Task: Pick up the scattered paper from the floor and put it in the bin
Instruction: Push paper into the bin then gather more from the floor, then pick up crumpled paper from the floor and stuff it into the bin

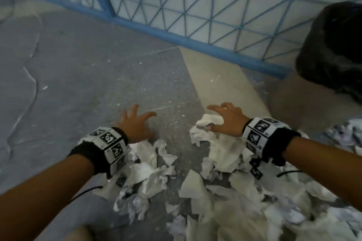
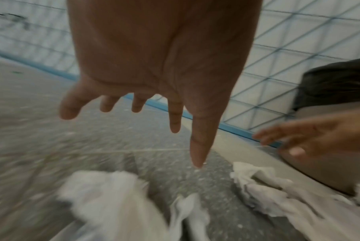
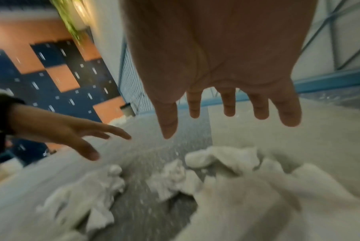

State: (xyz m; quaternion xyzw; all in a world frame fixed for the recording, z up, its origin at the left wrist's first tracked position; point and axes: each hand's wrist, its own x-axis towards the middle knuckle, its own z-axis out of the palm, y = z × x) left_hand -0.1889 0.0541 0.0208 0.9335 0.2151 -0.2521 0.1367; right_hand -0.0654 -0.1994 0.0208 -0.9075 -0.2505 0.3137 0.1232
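A heap of crumpled white paper (image 1: 225, 197) lies on the grey floor in front of me, spreading to the lower right. My left hand (image 1: 137, 121) hovers spread and empty just beyond the heap's left part (image 2: 105, 195). My right hand (image 1: 225, 117) is spread above a crumpled wad (image 1: 210, 120) at the heap's far edge, fingers straight, holding nothing (image 3: 226, 114). The bin (image 1: 333, 49), lined with a black bag, stands at the far right by the wall. Both wrist views are blurred.
A blue metal lattice fence (image 1: 195, 6) runs across the back, close behind the bin. Bare grey floor (image 1: 78, 64) stretches left and ahead, with a pale strip (image 1: 219, 76) and small paper crumbs. A blue and orange panelled wall (image 3: 51, 73) shows in the right wrist view.
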